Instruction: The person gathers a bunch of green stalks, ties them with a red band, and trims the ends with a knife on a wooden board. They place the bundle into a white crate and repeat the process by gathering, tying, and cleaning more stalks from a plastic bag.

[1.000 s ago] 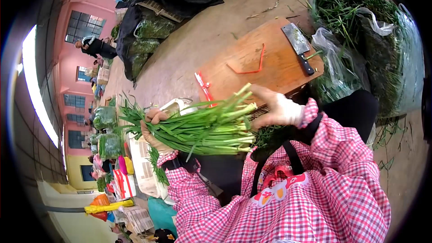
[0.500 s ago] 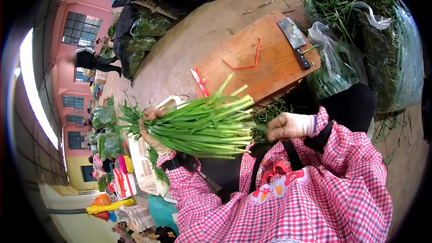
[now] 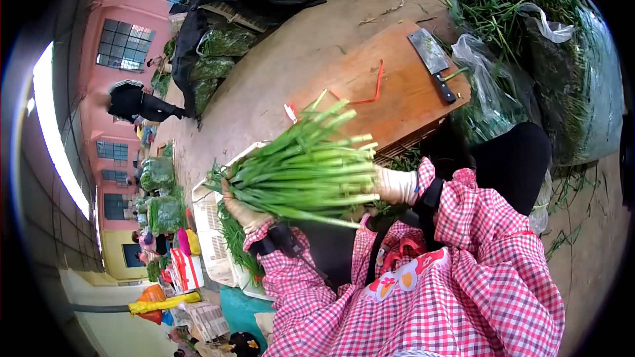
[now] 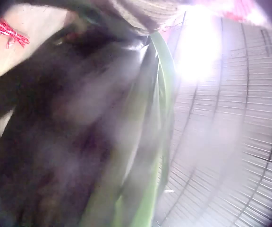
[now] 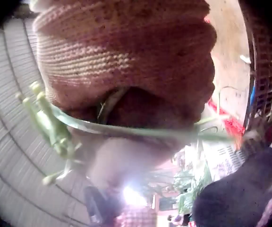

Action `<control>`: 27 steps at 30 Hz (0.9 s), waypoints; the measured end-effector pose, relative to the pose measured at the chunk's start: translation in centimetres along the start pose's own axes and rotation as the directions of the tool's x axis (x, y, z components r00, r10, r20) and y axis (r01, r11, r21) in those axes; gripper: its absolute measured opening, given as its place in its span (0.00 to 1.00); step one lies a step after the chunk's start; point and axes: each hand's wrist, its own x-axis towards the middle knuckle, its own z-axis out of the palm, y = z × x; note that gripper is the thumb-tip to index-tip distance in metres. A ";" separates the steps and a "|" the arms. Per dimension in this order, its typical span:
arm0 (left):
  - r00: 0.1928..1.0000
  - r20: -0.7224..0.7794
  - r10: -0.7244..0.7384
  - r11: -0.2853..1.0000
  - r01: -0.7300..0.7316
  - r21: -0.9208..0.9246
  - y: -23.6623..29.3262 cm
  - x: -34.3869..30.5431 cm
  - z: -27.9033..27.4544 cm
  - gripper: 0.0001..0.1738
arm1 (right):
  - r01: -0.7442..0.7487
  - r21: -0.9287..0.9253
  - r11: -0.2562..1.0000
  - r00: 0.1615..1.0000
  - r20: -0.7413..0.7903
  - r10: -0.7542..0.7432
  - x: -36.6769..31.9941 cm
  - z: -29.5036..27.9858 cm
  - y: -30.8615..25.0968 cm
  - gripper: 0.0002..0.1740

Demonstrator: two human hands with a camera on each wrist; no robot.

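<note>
Moving in on the bunch's (image 3: 304, 165) right end: right hand (image 5: 126, 66) was clear of it half a second ago, now tucked partly behind the cut ends. Fingers curled, looks like on a stalk (image 5: 136, 131). Left hand (image 3: 243, 214) grips the leafy left end. Bunch is held up, near side of board (image 3: 397, 106); fans wider than before and hides most of the red ties (image 4: 12, 38). Judgement: both hands now working it.

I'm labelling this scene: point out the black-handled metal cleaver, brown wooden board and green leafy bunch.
Black-handled metal cleaver (image 3: 430, 53): head view, the blade.
Brown wooden board (image 3: 409, 102): head view, bare top.
Green leafy bunch (image 3: 304, 168): head view, middle stalks.
</note>
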 end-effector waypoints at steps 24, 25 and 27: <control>0.956 -0.266 0.127 0.976 -0.168 -0.136 -4.4 2.7 -0.6 0.33 | -0.722 -0.128 0.680 0.691 -0.095 0.716 -2.3 -7.3 -11.3 0.35; 0.965 -0.229 0.129 0.974 -0.167 -0.155 -4.2 2.1 0.0 0.33 | -0.822 0.202 0.532 0.530 -0.069 0.845 -0.6 -6.9 -11.7 0.35; 0.968 -0.188 0.166 0.956 -0.205 -0.208 -4.1 1.3 0.9 0.27 | -0.751 0.638 0.172 0.286 0.078 0.955 3.2 -6.7 -13.0 0.34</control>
